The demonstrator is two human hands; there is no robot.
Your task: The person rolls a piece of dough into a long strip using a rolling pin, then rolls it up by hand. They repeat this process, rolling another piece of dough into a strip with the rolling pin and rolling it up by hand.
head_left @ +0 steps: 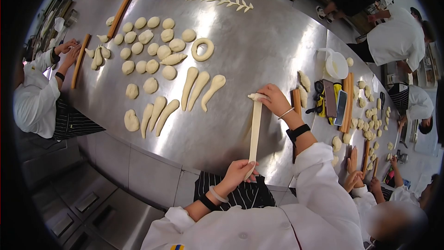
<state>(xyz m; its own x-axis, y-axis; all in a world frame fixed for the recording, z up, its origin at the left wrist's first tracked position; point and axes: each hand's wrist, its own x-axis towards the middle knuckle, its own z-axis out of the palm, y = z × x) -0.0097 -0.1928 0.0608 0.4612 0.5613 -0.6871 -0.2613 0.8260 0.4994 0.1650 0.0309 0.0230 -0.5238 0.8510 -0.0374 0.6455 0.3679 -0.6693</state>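
Observation:
A long flat strip of dough [255,132] stretches between my two hands over the steel table. At its near end, by the table's front edge, my left hand [238,172] pinches the narrow tip. My right hand [274,100] is closed on the far end, where the dough is rolled into a small thick coil [255,96]. To the left of the strip lie tapered dough pieces, the closest being a bent one [214,92]. A rolling pin [296,102] rests just right of my right wrist.
Several dough balls [151,66] and a dough ring [202,49] cover the table's left half. A leaf-shaped dough braid [219,0] lies at the back. Right are a white bowl [336,65], a phone [341,108] and rolling pins [347,102]. Co-workers stand around the table.

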